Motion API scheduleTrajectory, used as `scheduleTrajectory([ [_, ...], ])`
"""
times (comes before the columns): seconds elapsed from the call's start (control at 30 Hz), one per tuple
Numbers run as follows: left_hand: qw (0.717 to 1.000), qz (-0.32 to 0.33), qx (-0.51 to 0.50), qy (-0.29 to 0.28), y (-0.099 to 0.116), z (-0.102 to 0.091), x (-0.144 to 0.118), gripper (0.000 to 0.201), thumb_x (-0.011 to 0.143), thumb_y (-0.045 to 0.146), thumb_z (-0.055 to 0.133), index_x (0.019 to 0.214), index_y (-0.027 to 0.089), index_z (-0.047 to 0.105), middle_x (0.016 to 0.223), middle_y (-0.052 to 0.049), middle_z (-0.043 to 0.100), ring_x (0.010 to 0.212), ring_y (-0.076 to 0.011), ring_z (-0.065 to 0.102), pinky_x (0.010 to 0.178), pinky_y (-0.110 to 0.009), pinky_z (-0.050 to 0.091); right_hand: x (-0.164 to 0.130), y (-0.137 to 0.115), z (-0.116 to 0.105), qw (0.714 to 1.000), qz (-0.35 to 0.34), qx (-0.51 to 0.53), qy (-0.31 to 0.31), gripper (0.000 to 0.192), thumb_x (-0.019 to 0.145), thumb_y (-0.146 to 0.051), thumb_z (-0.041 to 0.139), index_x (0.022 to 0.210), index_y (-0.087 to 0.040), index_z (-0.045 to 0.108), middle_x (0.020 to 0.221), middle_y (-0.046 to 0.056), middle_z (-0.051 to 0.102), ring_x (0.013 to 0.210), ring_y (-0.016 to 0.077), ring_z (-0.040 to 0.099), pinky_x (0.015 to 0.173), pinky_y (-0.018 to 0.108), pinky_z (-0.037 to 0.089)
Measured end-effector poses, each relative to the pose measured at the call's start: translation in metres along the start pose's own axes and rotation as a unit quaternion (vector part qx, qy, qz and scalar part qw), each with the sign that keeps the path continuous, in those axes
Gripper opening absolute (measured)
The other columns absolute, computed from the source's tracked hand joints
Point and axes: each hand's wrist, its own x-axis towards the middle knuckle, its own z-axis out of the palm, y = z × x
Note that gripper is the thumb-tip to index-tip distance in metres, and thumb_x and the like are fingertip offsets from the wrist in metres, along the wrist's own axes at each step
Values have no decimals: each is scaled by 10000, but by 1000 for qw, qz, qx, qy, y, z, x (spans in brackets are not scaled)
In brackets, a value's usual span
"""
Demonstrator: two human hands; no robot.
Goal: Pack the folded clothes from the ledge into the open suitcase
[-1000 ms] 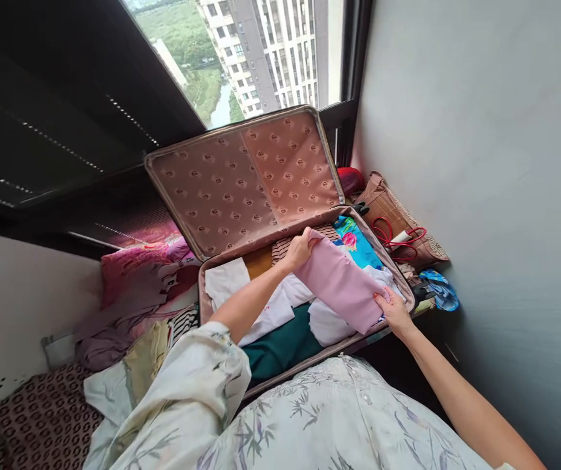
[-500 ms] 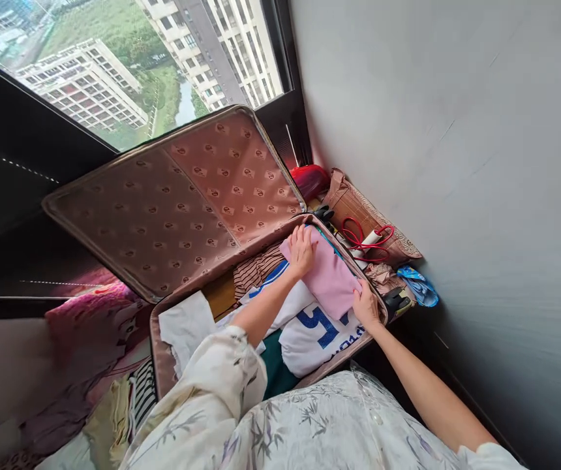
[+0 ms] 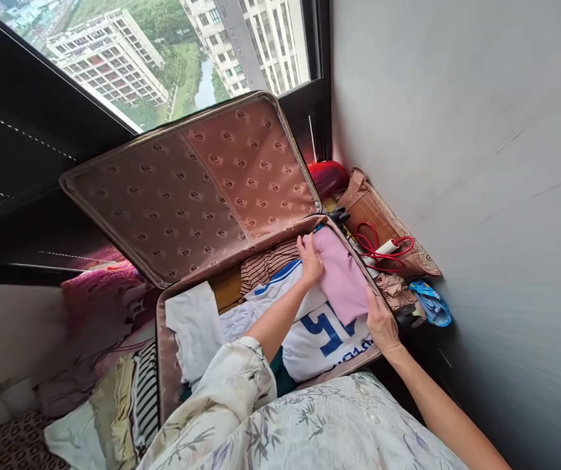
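A pink folded cloth (image 3: 342, 277) lies along the right end of an open suitcase (image 3: 160, 339), on top of packed clothes. My left hand (image 3: 311, 262) rests at the cloth's left edge with its fingers stretched out. At the cloth's lower right edge, beside the suitcase wall, my right hand (image 3: 381, 324) has its fingers closed on the border; part of its grip is hidden. Beneath the cloth lies a white jersey (image 3: 304, 356) with blue figures. Brown striped clothing (image 3: 268, 266) is packed at the back, and a white cloth (image 3: 192, 326) at the left.
The suitcase lid (image 3: 197, 189) leans open toward the window (image 3: 202, 52). Right of the case are a red cord (image 3: 368, 245), a brown woven mat (image 3: 378, 219) and a blue bag (image 3: 431, 303), near the grey wall (image 3: 481, 163). Folded clothes (image 3: 119, 405) are piled at left.
My left hand has slid from the top of the pink cloth to its left edge. My right hand stays at the lower right edge. The view has shifted slightly.
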Motion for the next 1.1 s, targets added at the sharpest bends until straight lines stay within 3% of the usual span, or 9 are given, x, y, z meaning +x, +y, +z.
scheduleTrajectory([
  [0.1,997,-25,77,19,9,-11,-13,704,904,77,457,1597,185,396,1719,-182,139,1603,-355,99,1273,-607,165,-5,-16,-21,991,6,-102,-84,594,944,-77,392,1517,-177,510,1046,148,696,856,250,692,795,370,572],
  [0.2,984,40,173,-31,16,-22,-28,641,990,307,521,1614,242,394,1744,-142,108,1600,-421,-35,1239,-698,122,-5,-39,-38,989,-18,-123,-74,586,975,-250,522,1560,-254,479,1444,223,559,1218,367,596,951,475,528],
  [0.27,969,87,210,-99,15,-22,-32,677,978,473,574,1611,299,409,1750,-113,110,1584,-472,-80,1204,-759,91,-1,-53,-34,991,-50,-104,-74,696,944,-372,625,1603,-317,410,1651,191,355,1457,455,366,1084,587,421],
  [0.37,949,111,225,-189,5,-12,-30,734,926,600,629,1594,369,431,1751,-99,119,1569,-518,-73,1154,-818,63,7,-63,-5,983,-74,-88,-143,875,849,-482,756,1621,-371,358,1727,157,214,1543,517,155,1146,708,263],
  [0.53,947,129,201,-213,-11,6,-23,756,925,620,625,1606,377,403,1750,-102,124,1576,-493,-78,1157,-810,50,8,-58,46,963,-58,-132,-228,989,770,-528,826,1622,-330,365,1718,222,203,1522,552,186,1113,781,204],
  [0.7,952,127,171,-218,-6,5,-25,774,908,584,667,1602,344,423,1750,-119,113,1572,-510,-47,1156,-809,3,3,-49,49,956,-94,-184,-206,947,801,-541,782,1618,-281,380,1695,277,218,1493,570,240,1064,793,265],
  [0.8,956,130,146,-217,-8,-5,-47,731,920,534,671,1582,302,469,1752,-139,72,1572,-517,-32,1176,-786,16,-1,-41,46,959,-108,-201,-167,868,842,-535,731,1595,-226,429,1673,299,250,1484,574,256,1040,790,298],
  [0.97,958,147,96,-226,-33,-51,-130,668,941,427,657,1564,248,497,1744,-176,84,1581,-489,66,1198,-720,206,-17,-38,44,959,-168,-209,-93,754,927,-507,590,1557,-111,475,1609,396,283,1454,610,295,963,787,370],
  [1.1,980,115,39,-159,-70,-137,-221,505,911,346,697,1380,160,662,1665,-245,288,1541,-431,288,1173,-614,370,-37,-35,35,945,-240,-191,-116,592,973,-441,388,1434,-143,610,1504,392,445,1420,550,418,885,776,428],
])
